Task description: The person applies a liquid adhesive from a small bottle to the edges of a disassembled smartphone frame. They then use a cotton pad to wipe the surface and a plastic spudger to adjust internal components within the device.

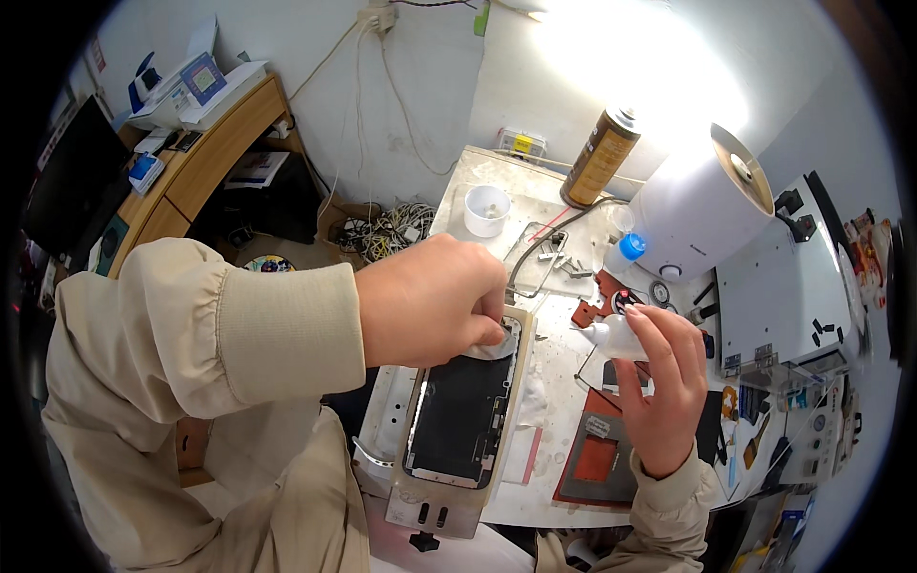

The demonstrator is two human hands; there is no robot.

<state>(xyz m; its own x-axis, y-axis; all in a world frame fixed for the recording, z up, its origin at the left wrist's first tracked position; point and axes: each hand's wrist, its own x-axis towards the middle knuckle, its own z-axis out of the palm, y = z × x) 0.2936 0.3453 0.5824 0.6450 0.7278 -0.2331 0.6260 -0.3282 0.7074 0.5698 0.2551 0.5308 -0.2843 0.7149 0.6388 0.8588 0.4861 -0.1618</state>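
Observation:
My left hand [439, 301] is closed in a pinch on a white cloth or tissue [490, 350], pressed at the upper end of a dark phone screen assembly [454, 420]. That screen lies in a metal clamp fixture [435, 508] near the front of the white workbench [521, 509]. My right hand [659, 377] holds a small white squeeze bottle [611, 334] with its nozzle pointing left, to the right of the screen. Just behind that bottle are red-brown pieces [586, 312] and a small black round object.
A white cup [485, 211], tall spray can [600, 158], blue-capped bottle [626, 251], white cylindrical appliance [693, 210] and metal machine [778, 286] stand along the back and right. A grey-red mat [578, 477] lies at front right. A wooden desk [205, 162] with a monitor is left; tangled cables [387, 229] lie below.

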